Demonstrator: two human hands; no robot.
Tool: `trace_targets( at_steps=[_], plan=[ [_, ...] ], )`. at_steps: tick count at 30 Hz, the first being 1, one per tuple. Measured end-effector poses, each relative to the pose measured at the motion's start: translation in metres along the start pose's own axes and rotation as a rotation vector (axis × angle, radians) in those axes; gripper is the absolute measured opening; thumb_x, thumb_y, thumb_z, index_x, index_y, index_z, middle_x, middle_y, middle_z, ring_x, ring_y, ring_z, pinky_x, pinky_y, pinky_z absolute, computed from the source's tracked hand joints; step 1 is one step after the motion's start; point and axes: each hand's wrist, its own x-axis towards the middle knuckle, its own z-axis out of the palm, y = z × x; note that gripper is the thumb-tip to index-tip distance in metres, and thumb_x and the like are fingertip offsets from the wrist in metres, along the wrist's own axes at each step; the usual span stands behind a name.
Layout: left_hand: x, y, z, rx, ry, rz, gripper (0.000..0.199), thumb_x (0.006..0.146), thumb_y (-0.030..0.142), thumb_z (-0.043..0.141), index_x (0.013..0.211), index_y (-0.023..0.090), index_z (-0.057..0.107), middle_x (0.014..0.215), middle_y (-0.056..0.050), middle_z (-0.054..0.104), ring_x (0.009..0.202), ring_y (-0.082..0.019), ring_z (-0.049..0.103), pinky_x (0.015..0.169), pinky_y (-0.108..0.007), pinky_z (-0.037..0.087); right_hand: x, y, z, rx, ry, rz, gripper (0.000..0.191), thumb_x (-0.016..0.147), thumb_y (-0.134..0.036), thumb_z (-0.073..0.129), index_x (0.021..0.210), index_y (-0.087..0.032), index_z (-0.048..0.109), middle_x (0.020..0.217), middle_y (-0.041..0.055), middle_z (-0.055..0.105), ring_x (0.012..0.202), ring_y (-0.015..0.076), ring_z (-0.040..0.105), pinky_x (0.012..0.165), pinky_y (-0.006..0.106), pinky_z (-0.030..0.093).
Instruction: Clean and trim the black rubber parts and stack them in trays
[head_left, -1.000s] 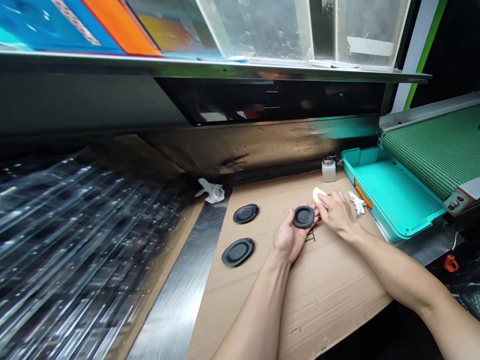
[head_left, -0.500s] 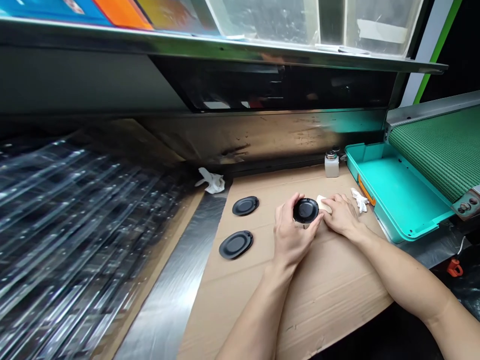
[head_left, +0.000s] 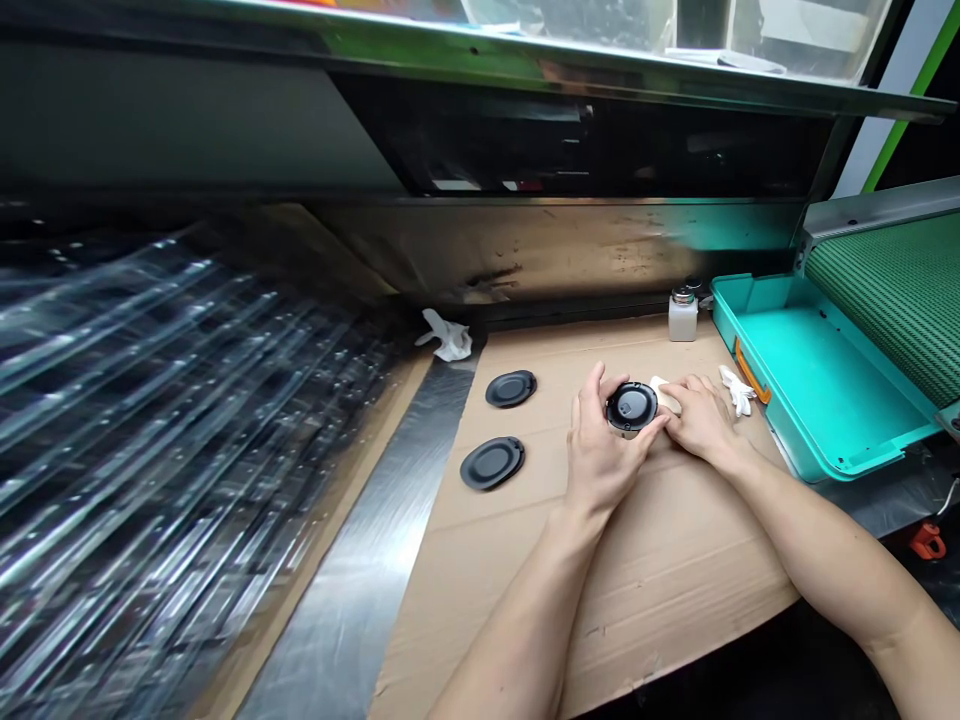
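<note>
Left hand [head_left: 604, 450], fingers curled closed around the black disc [head_left: 631, 407], steadies it; right hand [head_left: 701, 418], fingers closed over a pale pad [head_left: 666, 395], probably cloth, meets its rim. Two more discs [head_left: 511, 389] [head_left: 492, 464] lie at 10 o'clock on the cardboard sheet [head_left: 660, 570]; teal tray [head_left: 855, 440] at 2 o'clock.

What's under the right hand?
The right hand rests on a white pad. Only the pad's edge shows, beside the black disc; the rest of it, and the cardboard directly below, is covered.
</note>
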Motion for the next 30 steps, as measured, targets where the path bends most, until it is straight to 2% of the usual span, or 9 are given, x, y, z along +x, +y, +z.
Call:
trace_targets(
  at_steps=[10, 13, 16, 19, 22, 26, 28, 30],
  plan=[
    [0.001, 0.002, 0.0, -0.053, -0.027, -0.015, 0.088, 0.074, 0.035, 0.083, 0.149, 0.022, 0.04, 0.129, -0.014, 0.064, 0.123, -0.029, 0.057, 0.105, -0.044, 0.044, 0.001, 0.003, 0.004, 0.01, 0.033, -0.008, 0.036, 0.096, -0.04, 0.057, 0.126, -0.025, 0.068, 0.115, 0.0092, 0.064, 0.109, 0.0263, 0.052, 0.094, 0.036, 0.041],
    [0.002, 0.002, 0.002, -0.135, -0.032, -0.077, 0.085, 0.071, 0.037, 0.086, 0.145, 0.023, 0.046, 0.13, -0.013, 0.063, 0.125, -0.029, 0.055, 0.108, -0.043, 0.042, 0.002, 0.004, 0.005, 0.065, 0.063, -0.019, 0.033, 0.094, -0.036, 0.059, 0.124, -0.024, 0.069, 0.112, 0.009, 0.065, 0.108, 0.026, 0.054, 0.094, 0.037, 0.042],
    [0.006, -0.001, 0.007, -0.405, 0.001, -0.338, 0.063, 0.082, 0.044, 0.075, 0.138, 0.024, 0.053, 0.132, -0.012, 0.062, 0.122, -0.026, 0.058, 0.104, -0.038, 0.046, 0.003, 0.001, 0.006, 0.211, 0.175, -0.035, 0.034, 0.096, -0.036, 0.058, 0.125, -0.022, 0.068, 0.111, 0.0098, 0.066, 0.107, 0.0249, 0.056, 0.097, 0.037, 0.044],
    [0.014, -0.008, 0.009, -0.861, 0.014, -0.726, 0.039, 0.1, 0.044, 0.047, 0.129, 0.02, 0.057, 0.121, -0.013, 0.066, 0.104, -0.021, 0.067, 0.088, -0.035, 0.054, 0.0, -0.009, 0.007, 0.36, 0.289, -0.118, 0.034, 0.097, -0.035, 0.057, 0.126, -0.02, 0.067, 0.114, 0.011, 0.065, 0.109, 0.0242, 0.056, 0.099, 0.038, 0.044],
    [0.022, -0.013, 0.006, -1.169, -0.031, -0.975, 0.039, 0.105, 0.037, 0.031, 0.118, 0.014, 0.061, 0.113, -0.015, 0.07, 0.099, -0.022, 0.069, 0.086, -0.037, 0.057, -0.008, -0.021, 0.008, 0.38, 0.216, -0.289, 0.031, 0.096, -0.03, 0.058, 0.123, -0.02, 0.068, 0.112, 0.0108, 0.064, 0.107, 0.0242, 0.054, 0.098, 0.039, 0.046],
    [0.025, -0.015, 0.002, -1.246, -0.084, -1.106, 0.04, 0.104, 0.037, 0.031, 0.11, 0.012, 0.063, 0.108, -0.017, 0.072, 0.104, -0.026, 0.07, 0.091, -0.042, 0.057, -0.017, -0.029, 0.002, 0.259, 0.005, -0.513, 0.025, 0.098, -0.029, 0.056, 0.119, -0.022, 0.068, 0.113, 0.0091, 0.062, 0.105, 0.0225, 0.051, 0.095, 0.038, 0.046],
    [0.024, -0.016, 0.004, -1.249, -0.09, -1.101, 0.041, 0.104, 0.035, 0.03, 0.107, 0.011, 0.064, 0.107, -0.017, 0.072, 0.102, -0.026, 0.07, 0.091, -0.042, 0.057, -0.018, -0.027, -0.004, 0.145, -0.022, -0.493, 0.025, 0.099, -0.029, 0.054, 0.12, -0.022, 0.067, 0.116, 0.0101, 0.061, 0.105, 0.0236, 0.05, 0.095, 0.039, 0.045],
    [0.022, -0.016, 0.008, -1.238, -0.081, -1.082, 0.041, 0.105, 0.032, 0.03, 0.104, 0.01, 0.064, 0.105, -0.016, 0.073, 0.098, -0.023, 0.07, 0.088, -0.038, 0.058, -0.016, -0.025, -0.008, 0.034, -0.002, -0.392, 0.027, 0.101, -0.03, 0.052, 0.122, -0.021, 0.065, 0.119, 0.0129, 0.06, 0.107, 0.0258, 0.048, 0.095, 0.041, 0.044]
  ],
)
